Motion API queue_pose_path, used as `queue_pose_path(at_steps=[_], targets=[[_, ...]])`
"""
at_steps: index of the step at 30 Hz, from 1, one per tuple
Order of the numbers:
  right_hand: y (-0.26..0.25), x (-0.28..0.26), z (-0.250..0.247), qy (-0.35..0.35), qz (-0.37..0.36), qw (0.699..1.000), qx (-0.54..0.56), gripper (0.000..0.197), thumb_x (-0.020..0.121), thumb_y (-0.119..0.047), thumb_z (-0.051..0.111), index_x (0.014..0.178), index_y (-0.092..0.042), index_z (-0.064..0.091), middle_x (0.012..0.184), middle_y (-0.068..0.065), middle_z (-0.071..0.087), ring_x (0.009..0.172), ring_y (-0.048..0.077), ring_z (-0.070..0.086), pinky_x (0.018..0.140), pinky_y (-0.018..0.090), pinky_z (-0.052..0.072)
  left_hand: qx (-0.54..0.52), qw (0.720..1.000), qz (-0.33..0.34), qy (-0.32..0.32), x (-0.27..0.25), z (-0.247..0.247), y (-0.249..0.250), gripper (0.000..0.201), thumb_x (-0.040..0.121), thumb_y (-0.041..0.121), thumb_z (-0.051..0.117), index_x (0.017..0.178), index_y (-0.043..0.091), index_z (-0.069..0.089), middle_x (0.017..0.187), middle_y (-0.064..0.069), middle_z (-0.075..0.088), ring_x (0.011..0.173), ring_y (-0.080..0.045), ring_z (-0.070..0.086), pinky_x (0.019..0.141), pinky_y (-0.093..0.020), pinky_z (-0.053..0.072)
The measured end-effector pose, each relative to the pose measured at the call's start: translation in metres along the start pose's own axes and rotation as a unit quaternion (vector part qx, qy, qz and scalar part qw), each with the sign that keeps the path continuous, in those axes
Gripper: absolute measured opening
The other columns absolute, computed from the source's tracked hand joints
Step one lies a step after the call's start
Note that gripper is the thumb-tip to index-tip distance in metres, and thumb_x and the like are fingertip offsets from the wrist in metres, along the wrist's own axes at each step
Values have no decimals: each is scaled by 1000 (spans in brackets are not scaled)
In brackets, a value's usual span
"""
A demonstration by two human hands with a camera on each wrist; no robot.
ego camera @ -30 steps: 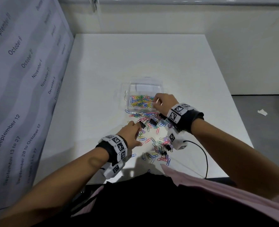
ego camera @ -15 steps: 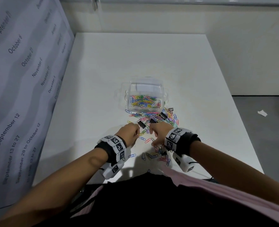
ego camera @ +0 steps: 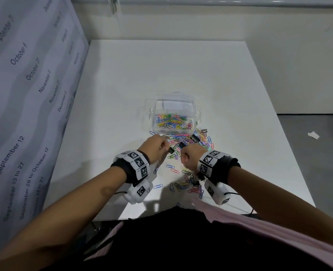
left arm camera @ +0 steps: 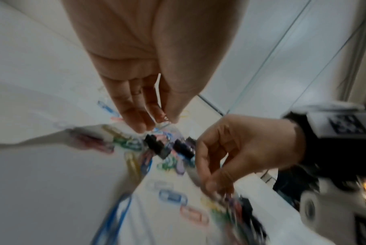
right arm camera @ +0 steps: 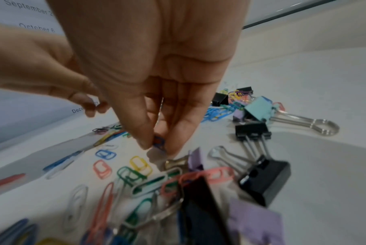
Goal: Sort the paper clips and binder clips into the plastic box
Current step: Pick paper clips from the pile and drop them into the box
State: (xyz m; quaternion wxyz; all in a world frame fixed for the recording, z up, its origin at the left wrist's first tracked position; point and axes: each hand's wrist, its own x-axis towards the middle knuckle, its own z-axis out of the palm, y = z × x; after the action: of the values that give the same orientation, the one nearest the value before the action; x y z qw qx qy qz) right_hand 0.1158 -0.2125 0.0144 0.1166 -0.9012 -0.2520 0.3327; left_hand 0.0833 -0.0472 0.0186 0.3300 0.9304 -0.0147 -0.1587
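A matte white bench [ego camera: 181, 71] fills the room's corner, with a date-printed banner [ego camera: 24, 85] along its left side. At mid-bench sits a clear plastic box [ego camera: 197, 116] with wiry coloured paper clips [ego camera: 171, 123] inside; more lie scattered nearer, among folded-metal binder clips [right arm camera: 264, 179]. The right wrist view alone shows the right hand [ego camera: 191, 155] pinching a blue paper clip [right arm camera: 158, 141]. The left hand [ego camera: 153, 146] has its grip pinched on a pink paper clip [left arm camera: 161, 118].
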Motion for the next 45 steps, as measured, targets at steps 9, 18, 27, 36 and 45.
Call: queue_pose_path(at_steps=[9, 18, 27, 36, 45], targets=[[-4, -2, 6, -84, -6, 995, -45, 18, 71, -4, 69, 69, -19, 59, 60, -14, 43, 64, 10, 45, 51, 14, 32, -114, 986, -55, 111, 46, -45, 15, 15, 92, 15, 52, 101, 6, 60, 93, -4, 57, 76, -21, 55, 75, -34, 52], [3, -1, -13, 4, 4, 1000, 14, 19, 71, 3, 54, 71, -14, 63, 65, -8, 59, 72, 13, 56, 60, 22, 48, -194, 974, -97, 68, 43, -51, -15, 33, 91, 12, 53, 123, 8, 55, 106, -8, 64, 99, -24, 62, 95, -38, 50], [-2, 20, -72, 250, 16, 958, 139, 20, 80, 2, 51, 82, -8, 68, 84, 4, 65, 73, 15, 56, 69, 24, 49, -113, 991, -67, -17, 2, -22, -36, 26, 80, 0, 58, 101, 14, 65, 86, 2, 66, 79, -11, 59, 74, -20, 46], [11, 19, -45, 163, 10, 986, 37, 18, 78, -1, 62, 90, -14, 64, 103, 9, 59, 84, 21, 56, 76, 30, 50, 4, 998, -41, -50, 6, -6, -25, 34, 78, 18, 71, 108, 9, 60, 88, -3, 54, 81, -18, 52, 75, -27, 42], [14, 12, -14, 79, -11, 996, -31, 38, 76, -2, 60, 111, -17, 59, 114, 12, 51, 102, 31, 56, 86, 35, 47, 48, 997, -37, -45, 11, 24, -10, 34, 77, 18, 66, 106, 9, 51, 103, -8, 48, 96, -29, 54, 82, -36, 45]])
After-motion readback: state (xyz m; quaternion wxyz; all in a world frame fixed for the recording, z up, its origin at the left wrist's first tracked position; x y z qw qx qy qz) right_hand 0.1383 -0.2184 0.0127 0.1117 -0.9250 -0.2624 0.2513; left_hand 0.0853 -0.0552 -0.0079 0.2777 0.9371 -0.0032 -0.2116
